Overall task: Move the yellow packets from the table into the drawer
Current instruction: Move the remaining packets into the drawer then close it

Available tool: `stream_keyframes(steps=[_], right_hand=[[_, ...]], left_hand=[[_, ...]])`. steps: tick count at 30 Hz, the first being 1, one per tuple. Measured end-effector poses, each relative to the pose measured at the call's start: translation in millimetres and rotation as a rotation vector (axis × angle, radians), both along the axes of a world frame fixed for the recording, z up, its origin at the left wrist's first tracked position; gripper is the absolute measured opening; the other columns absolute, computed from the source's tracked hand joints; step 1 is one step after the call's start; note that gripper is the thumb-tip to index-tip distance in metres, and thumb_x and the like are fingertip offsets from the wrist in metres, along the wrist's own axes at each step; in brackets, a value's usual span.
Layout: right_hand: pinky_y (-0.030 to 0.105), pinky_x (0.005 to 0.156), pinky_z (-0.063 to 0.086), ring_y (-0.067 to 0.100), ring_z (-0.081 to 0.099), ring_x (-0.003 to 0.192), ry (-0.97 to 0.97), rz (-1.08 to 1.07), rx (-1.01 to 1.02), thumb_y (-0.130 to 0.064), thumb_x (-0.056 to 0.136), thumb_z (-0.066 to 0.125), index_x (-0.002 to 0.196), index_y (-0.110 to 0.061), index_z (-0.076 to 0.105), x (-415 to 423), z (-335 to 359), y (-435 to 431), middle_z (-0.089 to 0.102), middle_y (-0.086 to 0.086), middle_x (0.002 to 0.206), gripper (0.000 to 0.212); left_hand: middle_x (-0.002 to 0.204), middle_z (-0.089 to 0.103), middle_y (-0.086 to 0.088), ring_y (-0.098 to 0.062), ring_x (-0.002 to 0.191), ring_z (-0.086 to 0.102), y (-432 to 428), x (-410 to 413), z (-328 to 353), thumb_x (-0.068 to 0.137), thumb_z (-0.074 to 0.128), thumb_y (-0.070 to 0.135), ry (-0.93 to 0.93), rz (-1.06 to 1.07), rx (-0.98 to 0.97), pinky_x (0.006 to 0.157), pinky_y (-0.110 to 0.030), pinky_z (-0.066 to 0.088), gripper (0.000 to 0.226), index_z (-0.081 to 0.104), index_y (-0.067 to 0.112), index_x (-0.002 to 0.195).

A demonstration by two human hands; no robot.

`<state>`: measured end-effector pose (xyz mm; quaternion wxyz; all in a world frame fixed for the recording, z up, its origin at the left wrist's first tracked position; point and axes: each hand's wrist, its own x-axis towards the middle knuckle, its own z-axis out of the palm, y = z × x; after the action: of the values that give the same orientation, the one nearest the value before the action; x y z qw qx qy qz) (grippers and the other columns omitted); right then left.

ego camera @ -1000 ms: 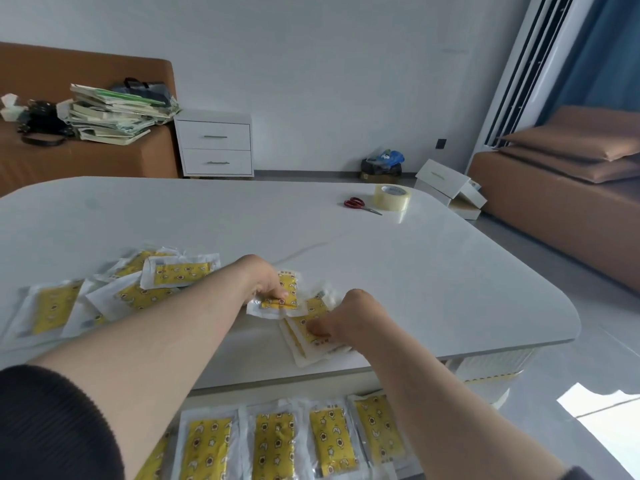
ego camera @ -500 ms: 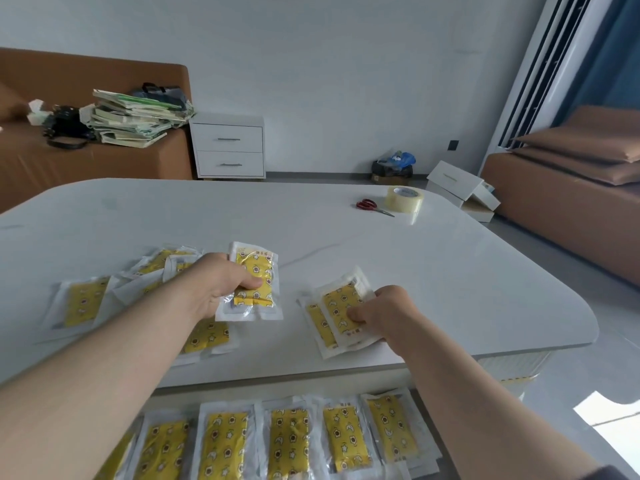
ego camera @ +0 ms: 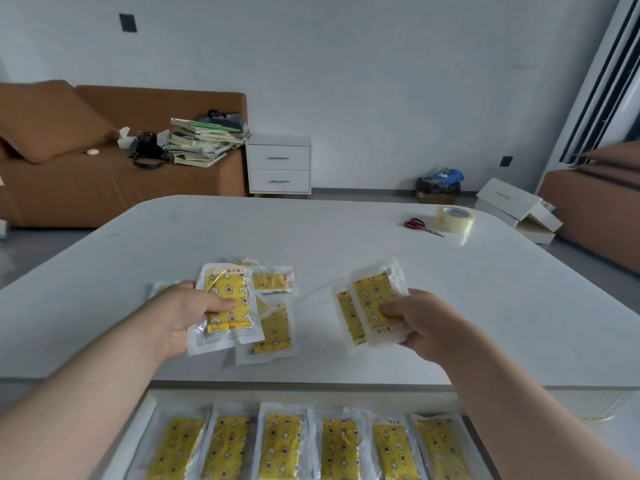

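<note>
left hand [ego camera: 180, 318]: thumb clamped over one yellow packet [ego camera: 227, 306], lifted above table [ego camera: 346, 244]
right hand [ego camera: 426, 322]: fingers pinching two overlapped packets [ego camera: 372, 308]
loose packets [ego camera: 273, 327]: on table
drawer [ego camera: 138, 431]: open, row of packets inside

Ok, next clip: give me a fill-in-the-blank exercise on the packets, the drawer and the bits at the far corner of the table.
1. The open drawer shows a row of ____ yellow packets side by side.
2. The loose packets on the table lie nearest the ____ hand.
3. The scissors beside the tape roll have ____ handles.
Missing words: six; left; red.
</note>
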<state>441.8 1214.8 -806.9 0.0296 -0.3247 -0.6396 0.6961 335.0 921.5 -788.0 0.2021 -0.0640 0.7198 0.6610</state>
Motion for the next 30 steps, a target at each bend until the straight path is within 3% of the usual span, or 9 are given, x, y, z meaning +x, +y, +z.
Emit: stream_keyframes(steps=[3,5,7,9,15,17,20,26,30], right_hand=[[0.044,0.071,0.057,0.034,0.071,0.089,0.058,0.006,-0.117,0.008,0.09,0.055,0.105,-0.001,0.061,-6,3,-15,0.072,0.019,0.101,0.018],[0.045,0.071,0.056,0.034,0.07,0.086,0.1,0.001,-0.18,0.009,0.092,0.052,0.099,0.0,0.061,-9,6,-24,0.072,0.019,0.095,0.014],[0.049,0.074,0.056,0.034,0.069,0.086,0.135,0.007,-0.229,0.01,0.093,0.05,0.097,0.0,0.06,-14,8,-32,0.071,0.019,0.094,0.015],[0.048,0.073,0.056,0.035,0.069,0.089,0.16,0.022,-0.263,0.01,0.093,0.05,0.099,0.001,0.06,-19,9,-37,0.072,0.02,0.096,0.016],[0.048,0.076,0.056,0.035,0.07,0.093,0.236,0.07,-0.29,0.011,0.09,0.051,0.103,-0.001,0.064,-39,5,-43,0.073,0.019,0.101,0.021],[0.048,0.077,0.056,0.035,0.07,0.094,0.247,0.075,-0.296,0.01,0.091,0.051,0.103,-0.001,0.064,-48,3,-43,0.073,0.019,0.102,0.022],[0.046,0.075,0.057,0.036,0.07,0.094,0.241,0.086,-0.293,0.01,0.09,0.052,0.108,0.0,0.063,-60,-5,-42,0.073,0.019,0.103,0.024],[0.05,0.078,0.058,0.037,0.071,0.092,0.206,0.066,-0.267,0.011,0.089,0.052,0.11,0.0,0.064,-76,-25,-34,0.074,0.019,0.101,0.027],[0.048,0.07,0.06,0.037,0.072,0.084,0.201,0.046,-0.261,0.012,0.088,0.053,0.106,0.002,0.064,-81,-30,-28,0.074,0.021,0.096,0.024]], left_hand=[[0.066,0.072,-0.014,-0.025,0.049,0.069,-17,1,-3,0.08,0.062,-0.016,-0.013,0.083,0.032,0.039,-0.038,0.055,0.028,0.061,-0.003,0.105],[0.08,0.073,-0.018,-0.027,0.056,0.07,-24,1,-5,0.079,0.064,-0.015,-0.019,0.12,0.051,0.044,-0.037,0.056,0.033,0.06,-0.002,0.11],[0.093,0.07,-0.021,-0.029,0.072,0.07,-29,-1,-8,0.078,0.066,-0.013,-0.023,0.145,0.058,0.059,-0.039,0.057,0.037,0.06,-0.002,0.113],[0.098,0.069,-0.021,-0.031,0.081,0.067,-33,-4,-8,0.077,0.067,-0.011,-0.02,0.155,0.062,0.068,-0.04,0.054,0.039,0.061,-0.002,0.114],[0.092,0.071,-0.019,-0.029,0.074,0.07,-22,-36,3,0.077,0.07,-0.007,0.035,0.081,0.006,0.063,-0.038,0.056,0.032,0.063,-0.001,0.107],[0.086,0.072,-0.02,-0.029,0.068,0.071,-8,-49,6,0.076,0.07,-0.009,0.048,-0.028,-0.082,0.066,-0.042,0.058,0.029,0.064,-0.003,0.104],[0.085,0.074,-0.021,-0.034,0.075,0.071,16,-72,15,0.074,0.072,-0.011,0.072,-0.187,-0.248,0.074,-0.05,0.058,0.025,0.064,0.0,0.095],[0.104,0.071,-0.013,-0.028,0.091,0.07,63,-133,24,0.072,0.08,0.005,0.271,-0.459,-0.744,0.088,-0.041,0.055,0.044,0.063,0.004,0.113],[0.093,0.071,-0.003,-0.018,0.081,0.068,89,-145,11,0.074,0.079,0.017,0.409,-0.609,-1.013,0.077,-0.029,0.054,0.025,0.067,0.014,0.096]])
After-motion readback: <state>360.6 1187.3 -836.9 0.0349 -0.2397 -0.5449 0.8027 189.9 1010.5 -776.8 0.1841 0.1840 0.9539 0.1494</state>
